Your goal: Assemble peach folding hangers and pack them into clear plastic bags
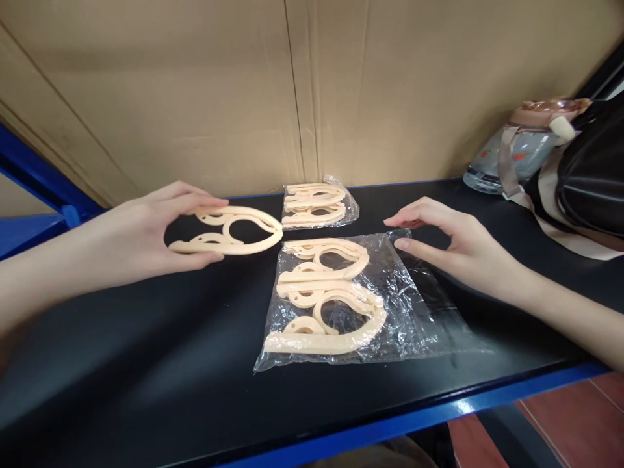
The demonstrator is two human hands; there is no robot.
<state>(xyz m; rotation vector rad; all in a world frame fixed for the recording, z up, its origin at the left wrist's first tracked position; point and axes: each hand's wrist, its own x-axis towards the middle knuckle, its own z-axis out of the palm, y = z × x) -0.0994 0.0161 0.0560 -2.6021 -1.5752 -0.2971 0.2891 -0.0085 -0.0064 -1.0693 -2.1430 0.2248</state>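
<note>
Between the thumb and fingers of my left hand is a cream plastic folding hanger, folded up, its rounded end pointing right. My right hand is empty, thumb and fingers apart, just off the upper right corner of a clear plastic bag. Two more folded hangers of the same kind lie inside that bag, one above the other. Behind it, near the back wall, a smaller clear packet holds similar cream hangers.
Everything lies on a black shelf with a blue front edge. Tan cardboard stands along the back. At the right are a clear water bottle with a pink lid and strap, and a black bag.
</note>
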